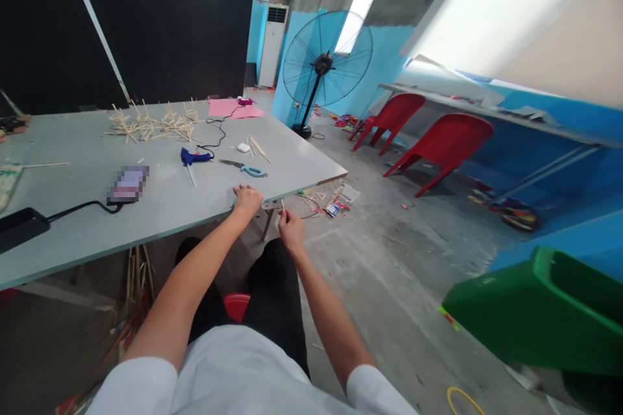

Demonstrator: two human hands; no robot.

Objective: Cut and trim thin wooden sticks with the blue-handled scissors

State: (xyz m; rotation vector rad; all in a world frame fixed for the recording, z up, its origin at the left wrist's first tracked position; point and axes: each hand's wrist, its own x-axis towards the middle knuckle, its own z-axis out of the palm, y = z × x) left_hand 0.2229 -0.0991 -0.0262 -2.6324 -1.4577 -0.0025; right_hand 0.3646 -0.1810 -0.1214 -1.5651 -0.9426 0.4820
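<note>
My right hand (292,232) is just off the table's front edge, closed in a pinch on a thin wooden stick (283,203) whose tip points up. My left hand (248,200) rests at the edge of the grey table (160,198), its fingers curled; what they hold, if anything, is hidden. Beyond the left hand lie blue-handled scissors (253,171), blades pointing left. Further left, a blue hot glue gun (195,156) lies with its cord trailing back. Several loose wooden sticks (260,149) lie beside a small white object (243,148).
Joined stick frames (150,124) and pink paper (233,108) are at the table's back. A phone (129,184) with a cable lies on the left. A green bin (530,311) stands at right, red chairs (445,146) and a large fan (323,65) beyond. Scraps litter the floor.
</note>
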